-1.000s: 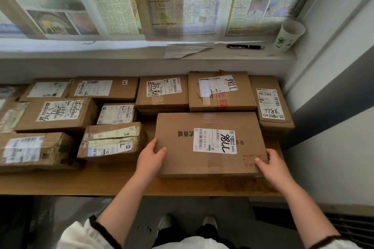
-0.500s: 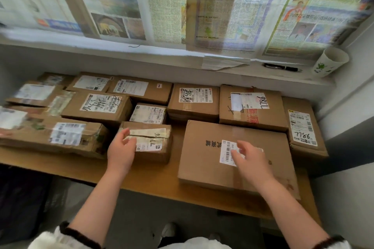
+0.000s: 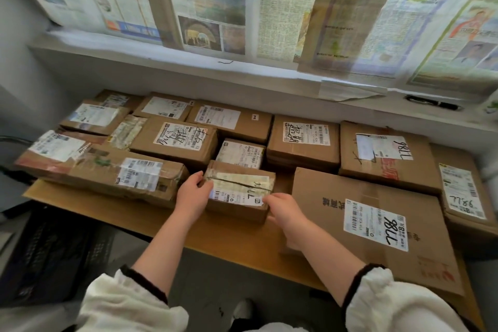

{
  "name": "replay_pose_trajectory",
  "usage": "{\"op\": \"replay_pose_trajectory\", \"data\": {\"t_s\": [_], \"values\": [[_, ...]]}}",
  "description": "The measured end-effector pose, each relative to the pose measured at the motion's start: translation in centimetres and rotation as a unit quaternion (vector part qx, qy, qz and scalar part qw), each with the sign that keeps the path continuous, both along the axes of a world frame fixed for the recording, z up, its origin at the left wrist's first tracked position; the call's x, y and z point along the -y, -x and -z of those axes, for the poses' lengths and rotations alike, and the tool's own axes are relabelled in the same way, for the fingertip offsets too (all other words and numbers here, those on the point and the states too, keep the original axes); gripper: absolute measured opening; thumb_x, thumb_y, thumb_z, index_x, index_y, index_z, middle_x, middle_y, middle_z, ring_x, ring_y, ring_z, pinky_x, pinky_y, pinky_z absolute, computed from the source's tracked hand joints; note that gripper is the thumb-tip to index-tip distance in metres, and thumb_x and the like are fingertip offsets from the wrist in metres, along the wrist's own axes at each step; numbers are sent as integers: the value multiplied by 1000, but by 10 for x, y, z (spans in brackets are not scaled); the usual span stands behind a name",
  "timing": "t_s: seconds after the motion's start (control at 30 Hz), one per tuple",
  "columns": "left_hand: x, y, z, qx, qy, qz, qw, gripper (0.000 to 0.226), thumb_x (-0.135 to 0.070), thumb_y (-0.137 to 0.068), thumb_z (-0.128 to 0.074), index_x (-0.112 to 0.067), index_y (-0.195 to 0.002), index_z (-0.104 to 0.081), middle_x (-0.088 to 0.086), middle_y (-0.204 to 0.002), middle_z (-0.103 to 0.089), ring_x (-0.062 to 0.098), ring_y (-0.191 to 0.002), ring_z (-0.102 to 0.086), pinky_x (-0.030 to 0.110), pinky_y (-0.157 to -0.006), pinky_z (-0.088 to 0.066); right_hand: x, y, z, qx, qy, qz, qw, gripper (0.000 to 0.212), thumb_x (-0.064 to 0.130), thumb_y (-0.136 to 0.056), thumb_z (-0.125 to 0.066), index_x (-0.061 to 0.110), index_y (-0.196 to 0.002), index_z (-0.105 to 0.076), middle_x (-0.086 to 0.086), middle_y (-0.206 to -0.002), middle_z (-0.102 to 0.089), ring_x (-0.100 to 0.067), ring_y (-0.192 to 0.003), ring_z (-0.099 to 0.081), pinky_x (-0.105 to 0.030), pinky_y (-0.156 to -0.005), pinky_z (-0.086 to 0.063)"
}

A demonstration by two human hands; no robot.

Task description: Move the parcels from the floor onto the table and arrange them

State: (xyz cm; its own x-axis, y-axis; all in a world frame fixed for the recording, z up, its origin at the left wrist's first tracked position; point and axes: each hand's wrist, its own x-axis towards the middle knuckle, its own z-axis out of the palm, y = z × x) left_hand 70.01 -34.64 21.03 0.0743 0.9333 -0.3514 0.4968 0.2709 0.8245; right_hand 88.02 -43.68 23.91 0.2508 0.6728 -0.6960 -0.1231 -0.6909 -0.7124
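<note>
Several brown cardboard parcels with white labels cover the wooden table (image 3: 204, 237). A small taped parcel (image 3: 239, 191) sits near the front middle. My left hand (image 3: 192, 195) grips its left end, fingers curled over the top corner. My right hand (image 3: 283, 213) holds its right front corner. To the right lies a large flat parcel (image 3: 372, 224) that reaches the table's front edge. A long parcel (image 3: 107, 172) lies to the left of the small one.
Newspaper sheets (image 3: 242, 8) cover the window above a white sill (image 3: 188, 62). A black pen (image 3: 433, 105) lies on the sill at the right. A dark crate (image 3: 48, 259) stands on the floor at the lower left. Grey walls close both sides.
Both hands left the large flat parcel and moved left to the small taped parcel; the right hand crossed over from the big parcel's label. The view swung left.
</note>
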Motion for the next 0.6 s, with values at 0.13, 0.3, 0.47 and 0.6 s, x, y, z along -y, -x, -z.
{"op": "replay_pose_trajectory", "data": {"t_s": [0.13, 0.3, 0.47, 0.6], "values": [[-2, 2, 3, 24, 3, 20, 1000, 52, -22, -96, -52, -12, -144, -34, 7, -144, -43, 22, -129, -42, 27, -92, -36, 8, 2, 4, -3, 1, 28, 1000, 11, 23, -96, -50, 20, -104, -56, 8, -95, -60, -3, -82, -54, -19, -67, -47], [2, -4, 7, 42, 3, 36, 998, 51, -24, -96, -52, -13, -143, -36, 5, -142, -46, 19, -127, -44, 25, -91, -38, 12, 1, 6, 25, -5, 62, 998, 26, 24, -96, -49, 16, -121, -54, 4, -106, -60, -8, -87, -54, -22, -74, -47], [5, -8, 11, 50, 2, 56, 997, 50, -24, -96, -52, -14, -143, -37, 4, -140, -48, 14, -122, -46, 22, -89, -39, 17, 0, 4, 20, -3, 99, 995, 28, 22, -96, -50, 14, -123, -53, 6, -96, -60, -9, -88, -54, -30, -84, -46], [9, -10, 14, 46, -9, 76, 996, 46, -24, -95, -52, -17, -140, -42, -1, -131, -55, -8, -90, -47, 4, -64, -39, 19, -2, -3, -22, 8, 155, 988, 33, 16, -95, -52, 9, -128, -50, -9, -121, -60, -21, -114, -54, -34, -92, -47]]}}
